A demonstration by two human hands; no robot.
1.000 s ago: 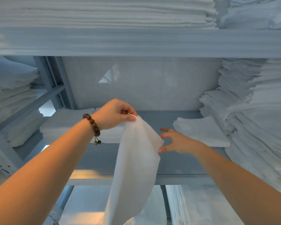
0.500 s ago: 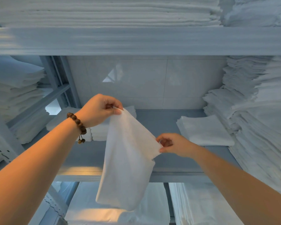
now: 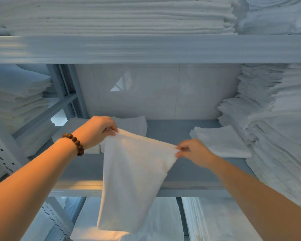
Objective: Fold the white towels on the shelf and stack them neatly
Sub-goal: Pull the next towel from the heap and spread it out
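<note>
A white towel (image 3: 132, 176) hangs in front of the grey shelf (image 3: 189, 171), stretched along its top edge between both hands. My left hand (image 3: 97, 131), with a bead bracelet on the wrist, pinches the towel's upper left corner. My right hand (image 3: 191, 150) pinches the upper right corner, a little lower. The towel's lower part drops below the shelf's front edge. A low stack of folded towels (image 3: 129, 124) lies on the shelf behind my left hand. A single folded towel (image 3: 221, 141) lies at the right.
Tall stacks of white linen (image 3: 276, 127) fill the shelf's right side. More stacks (image 3: 111, 16) sit on the shelf above and on the neighbouring rack (image 3: 16, 98) at left. A grey upright post (image 3: 66, 91) stands at the left. Folded linen (image 3: 215, 221) lies on the shelf below.
My right hand reached the towel's free edge, pinched it and pulled it out to the right. The towel went from hanging by one corner to being spread between both hands.
</note>
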